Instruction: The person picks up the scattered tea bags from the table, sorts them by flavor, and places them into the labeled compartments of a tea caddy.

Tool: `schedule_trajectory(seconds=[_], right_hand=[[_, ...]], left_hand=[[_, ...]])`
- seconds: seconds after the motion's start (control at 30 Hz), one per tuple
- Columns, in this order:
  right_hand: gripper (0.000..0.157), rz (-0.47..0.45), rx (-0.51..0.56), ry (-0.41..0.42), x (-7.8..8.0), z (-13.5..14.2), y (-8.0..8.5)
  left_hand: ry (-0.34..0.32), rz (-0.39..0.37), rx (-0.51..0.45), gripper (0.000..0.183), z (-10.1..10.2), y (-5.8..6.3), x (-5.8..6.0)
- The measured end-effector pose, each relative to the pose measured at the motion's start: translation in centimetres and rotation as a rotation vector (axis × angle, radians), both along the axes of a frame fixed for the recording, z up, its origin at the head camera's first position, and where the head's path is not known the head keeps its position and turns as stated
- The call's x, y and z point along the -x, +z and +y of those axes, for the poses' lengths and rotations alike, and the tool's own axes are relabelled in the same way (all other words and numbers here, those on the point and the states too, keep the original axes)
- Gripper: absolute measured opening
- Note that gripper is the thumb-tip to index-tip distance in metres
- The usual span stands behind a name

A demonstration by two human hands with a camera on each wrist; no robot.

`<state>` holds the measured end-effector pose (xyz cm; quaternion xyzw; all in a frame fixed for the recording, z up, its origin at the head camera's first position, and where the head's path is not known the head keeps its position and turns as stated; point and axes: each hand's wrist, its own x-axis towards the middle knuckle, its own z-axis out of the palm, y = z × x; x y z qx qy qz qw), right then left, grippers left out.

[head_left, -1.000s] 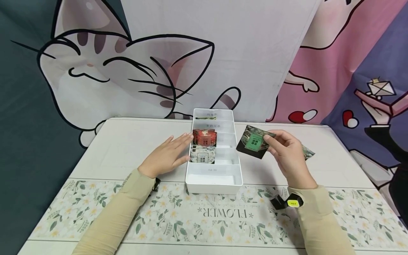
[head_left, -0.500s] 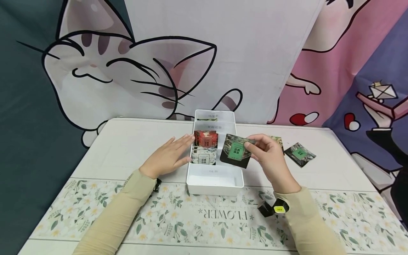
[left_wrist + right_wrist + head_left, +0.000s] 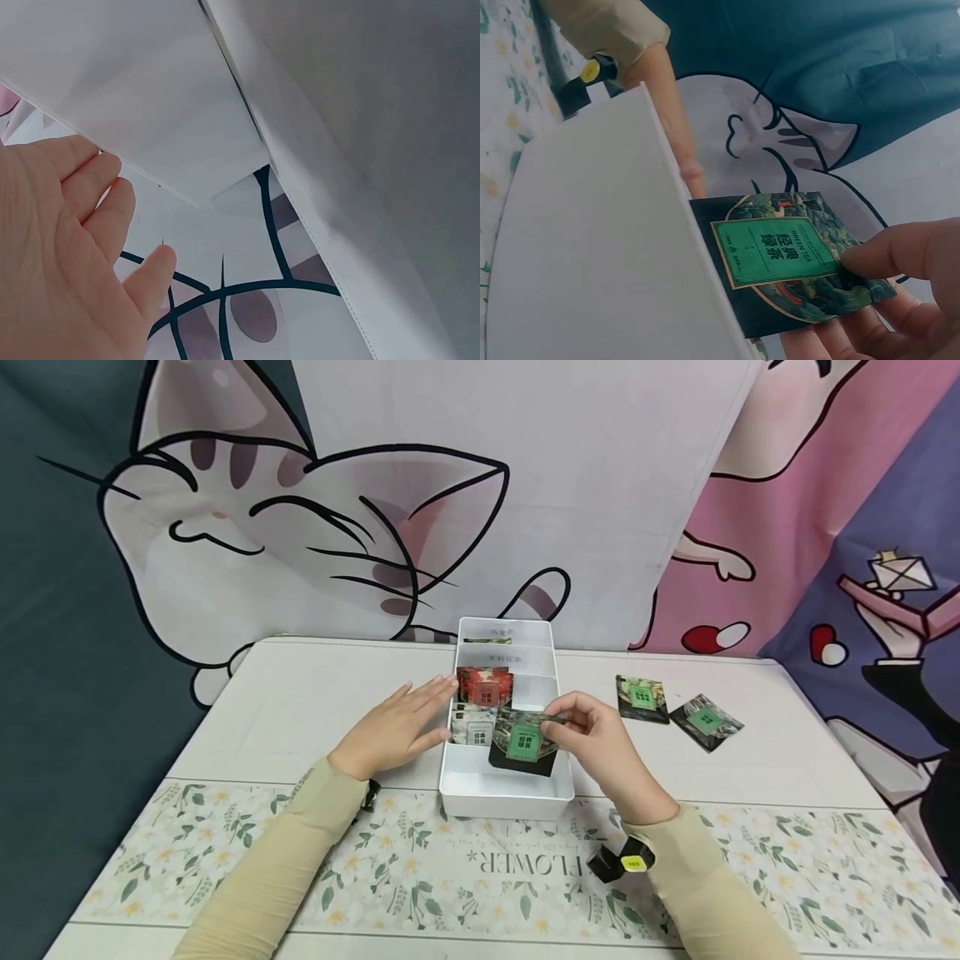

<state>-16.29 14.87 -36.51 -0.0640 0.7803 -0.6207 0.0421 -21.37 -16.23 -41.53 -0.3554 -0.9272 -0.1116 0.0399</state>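
Nearest you, the beige sleeves (image 3: 720, 889) of your two arms lie over the flower-printed strip (image 3: 420, 868) along the front of the bench (image 3: 300, 693), with its "FLOWER" lettering between them. A small black wrist device (image 3: 633, 863) with a yellow face sits at the cuff of your right arm.

Past the strip stands your long white box (image 3: 506, 808), split crosswise into five compartments. Your right hand (image 3: 592, 743) pinches the green tea packet (image 3: 525, 742) by its upper right corner, thumb on the printed face. You have the packet tilted over the nearest compartment, overlapping the white packet (image 3: 471, 727) behind it in the head view; you cannot tell whether its lower edge touches the box floor.

Your left hand (image 3: 397, 725) is spread flat at the left side of the box, fingers straight and gripping nothing, fingertips at the wall.

The white packet leans in the left part of the second compartment, and the red packets (image 3: 485, 687) fill the left part of the third. Out to your right, two green packets (image 3: 707, 723) lie on the bench just beside each other. In the farthest compartment you see only the edge of another packet (image 3: 487, 641). Behind everything hangs a cloth (image 3: 615, 485) printed with a smiling cat.
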Motion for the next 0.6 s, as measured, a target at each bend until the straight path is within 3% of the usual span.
schedule_trajectory(seconds=[0.17, 0.6], right_hand=[[0.012, 0.017, -0.084, 0.025, -0.3, -0.7, -0.4], [0.01, 0.199, -0.242, 0.078, -1.0, -2.3, -1.7]], left_hand=[[0.002, 0.001, -0.001, 0.074, 0.0, -0.2, 0.1], [0.001, -0.007, 0.006, 0.074, 0.0, -0.1, 0.0]])
